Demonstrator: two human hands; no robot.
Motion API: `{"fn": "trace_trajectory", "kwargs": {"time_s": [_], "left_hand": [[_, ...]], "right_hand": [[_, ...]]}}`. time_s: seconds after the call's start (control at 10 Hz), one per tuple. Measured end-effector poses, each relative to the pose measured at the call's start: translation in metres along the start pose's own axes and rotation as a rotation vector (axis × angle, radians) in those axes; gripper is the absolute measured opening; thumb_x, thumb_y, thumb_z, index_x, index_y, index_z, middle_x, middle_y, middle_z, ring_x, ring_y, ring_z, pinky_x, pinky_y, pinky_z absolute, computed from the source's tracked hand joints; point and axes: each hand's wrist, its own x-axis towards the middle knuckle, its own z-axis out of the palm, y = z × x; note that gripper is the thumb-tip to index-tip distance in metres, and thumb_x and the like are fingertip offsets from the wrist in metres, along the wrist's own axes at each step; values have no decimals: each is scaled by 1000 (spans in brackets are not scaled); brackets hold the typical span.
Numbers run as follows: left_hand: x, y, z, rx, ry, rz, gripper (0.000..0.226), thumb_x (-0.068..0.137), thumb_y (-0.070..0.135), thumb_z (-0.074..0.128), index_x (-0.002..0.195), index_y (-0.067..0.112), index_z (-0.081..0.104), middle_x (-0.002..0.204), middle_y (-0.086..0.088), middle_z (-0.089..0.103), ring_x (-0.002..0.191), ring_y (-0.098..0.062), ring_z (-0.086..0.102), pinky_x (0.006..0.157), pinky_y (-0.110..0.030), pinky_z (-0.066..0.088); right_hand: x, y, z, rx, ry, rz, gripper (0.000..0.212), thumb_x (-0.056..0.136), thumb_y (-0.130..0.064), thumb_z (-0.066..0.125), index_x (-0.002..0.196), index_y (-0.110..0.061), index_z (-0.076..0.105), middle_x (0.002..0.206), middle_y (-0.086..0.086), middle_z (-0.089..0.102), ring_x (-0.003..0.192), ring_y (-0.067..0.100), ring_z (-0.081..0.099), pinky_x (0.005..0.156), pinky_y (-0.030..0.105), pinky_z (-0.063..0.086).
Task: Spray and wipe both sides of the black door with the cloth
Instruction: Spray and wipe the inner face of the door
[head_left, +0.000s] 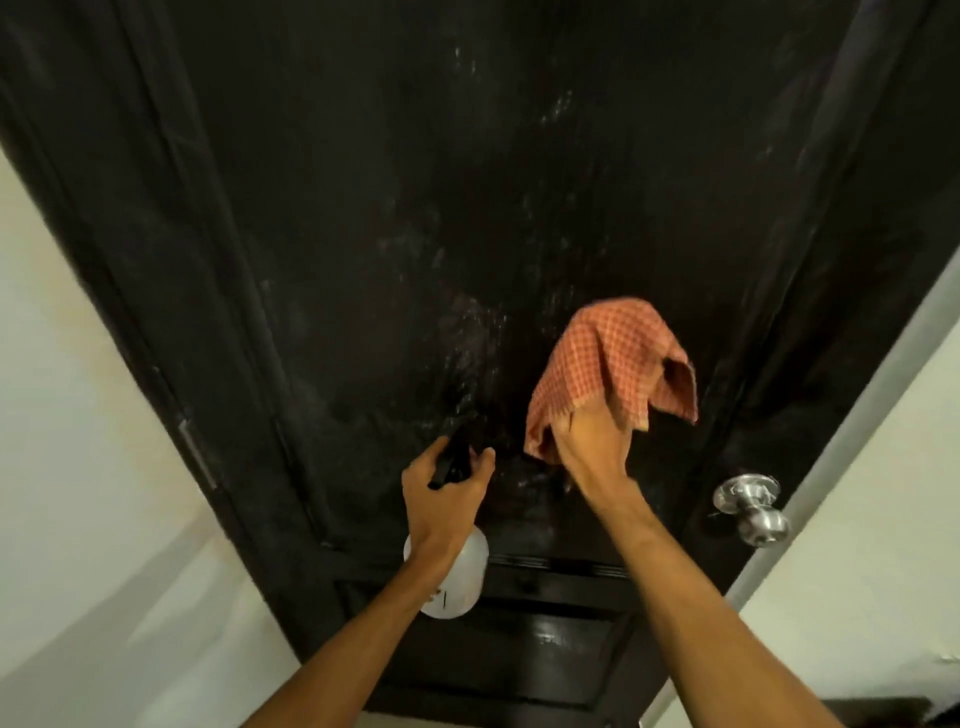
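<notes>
The black door (467, 182) fills most of the view, with pale wet streaks and spray spots across its upper panel. My left hand (441, 499) grips a white spray bottle (457, 577) by its black trigger head, nozzle pointing at the door. My right hand (592, 447) holds an orange checked cloth (613, 364) up against the door, right of the bottle. The cloth drapes over my fingers and hides them.
A silver round door knob (753, 506) sticks out at the door's right edge. A metal hinge (197, 457) sits on the left edge. Pale walls (78, 415) flank the door on both sides. A recessed lower panel (545, 639) lies below my hands.
</notes>
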Motion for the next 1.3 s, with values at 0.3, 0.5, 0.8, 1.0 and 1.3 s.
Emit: {"fn": "trace_trajectory", "kwargs": {"time_s": [0.3,0.5,0.8,1.0,1.3], "left_hand": [[19,-12,-64,-5,160,7,26,88,10,82,78,30,69,74,21,72,77,3,69,74,-9,51],[19,-33,-105,0,270,-69,25,91,16,80,86,36,67,76,11,70,79,1,69,78,-24,56],[18,-60,-164,58,327,-95,22,91,12,79,90,31,68,85,10,70,82,7,67,73,-9,50],[24,-85,-187,38,353,-120,12,91,5,77,99,11,72,88,0,73,85,-2,69,75,-8,51],[33,-114,-221,140,438,-176,12,89,15,81,96,16,71,85,3,73,82,-4,70,78,-20,53]], "right_hand": [[0,-28,33,-375,185,-391,30,84,-32,56,106,-17,70,124,13,64,103,31,54,66,42,55],[45,-84,19,-385,465,-356,34,83,-28,63,112,-12,70,145,21,50,142,41,30,119,62,15],[30,-97,106,-741,-112,-824,75,81,-28,69,152,-26,46,161,2,38,151,25,20,109,42,22],[35,-170,136,-732,-36,-835,118,74,-56,70,163,-11,6,170,15,-6,156,37,-12,124,53,-12],[31,-169,190,-789,-278,-1002,103,83,-53,71,160,-13,15,167,5,27,153,23,25,125,40,-5]]}}
